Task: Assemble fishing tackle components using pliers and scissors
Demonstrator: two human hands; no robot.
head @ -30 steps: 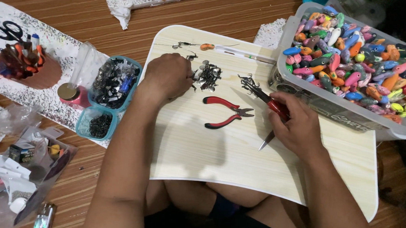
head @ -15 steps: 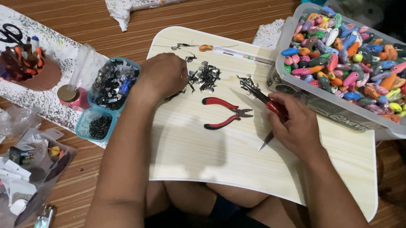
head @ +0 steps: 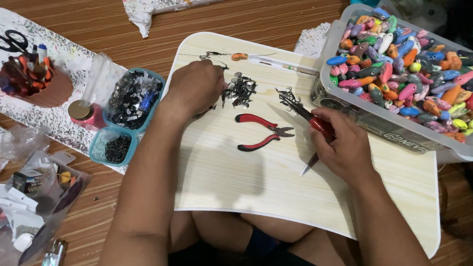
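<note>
Right hand [head: 345, 148] clenched on red-handled pliers [head: 314, 123] gripping a treble hook [head: 287, 98] — light, stiff, barbed, best taken by the shank; left hand [head: 196, 88] curled over small metal parts [head: 239, 89] near the lap table [head: 234, 186] far edge — grasp unclear.

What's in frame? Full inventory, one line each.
lap table: 1, pale wood, centre
pliers: 1, red handles, lying on lap table
metal bits pile: 1, dark silver, by left fingers
clear tub: 1, full of multicoloured lure bodies, upper right
blue trays: 2, holding dark metal parts, left of lap table
scissors: 1, black, in brown holder far left
plastic bags: several, clear, lower left
left hand: closed, at the metal bits; grip hidden
right hand: shut on red-handled tool
</note>
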